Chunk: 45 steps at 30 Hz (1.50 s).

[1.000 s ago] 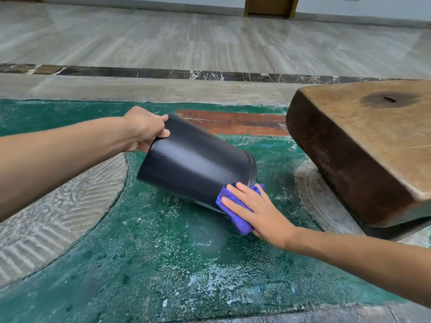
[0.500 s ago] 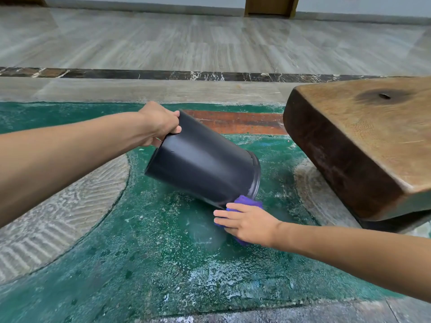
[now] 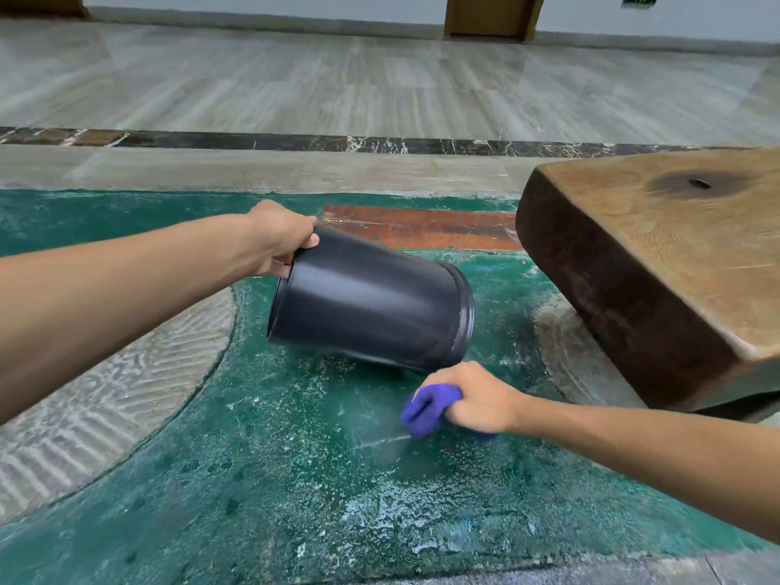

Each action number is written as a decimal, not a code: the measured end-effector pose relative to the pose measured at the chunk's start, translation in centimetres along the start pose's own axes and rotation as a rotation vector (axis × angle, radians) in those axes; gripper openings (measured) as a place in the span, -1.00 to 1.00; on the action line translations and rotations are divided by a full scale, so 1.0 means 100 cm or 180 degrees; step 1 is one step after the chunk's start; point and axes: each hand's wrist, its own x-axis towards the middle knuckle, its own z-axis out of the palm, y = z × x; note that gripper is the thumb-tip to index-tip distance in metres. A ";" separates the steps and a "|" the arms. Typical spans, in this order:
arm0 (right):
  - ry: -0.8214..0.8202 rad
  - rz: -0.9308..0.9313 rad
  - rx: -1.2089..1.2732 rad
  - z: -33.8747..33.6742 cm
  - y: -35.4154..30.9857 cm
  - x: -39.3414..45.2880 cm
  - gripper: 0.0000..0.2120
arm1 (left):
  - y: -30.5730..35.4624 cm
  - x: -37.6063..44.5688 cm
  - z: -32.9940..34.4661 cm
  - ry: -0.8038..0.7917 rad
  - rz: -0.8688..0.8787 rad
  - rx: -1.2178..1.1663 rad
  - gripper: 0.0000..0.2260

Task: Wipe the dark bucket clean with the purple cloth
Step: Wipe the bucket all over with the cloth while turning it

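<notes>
A worn green floor (image 3: 261, 479) spreads wide on the near side, bounded at right by a heavy wooden block (image 3: 658, 263). The dark bucket (image 3: 371, 310) lies tilted at centre, its left edge gripped by the left hand (image 3: 280, 238). Just nearer, apart from it, the right hand (image 3: 477, 399) clenches the bunched purple cloth (image 3: 426, 409).

Soft, even daylight is glaring off the polished floor (image 3: 295, 86); wide-angle distortion is bending the edges.
</notes>
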 end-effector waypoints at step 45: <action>0.3009 0.1717 0.2420 -0.105 -0.012 0.067 -0.68 | -0.012 0.009 -0.035 -0.0077 0.1116 -0.0078 -0.65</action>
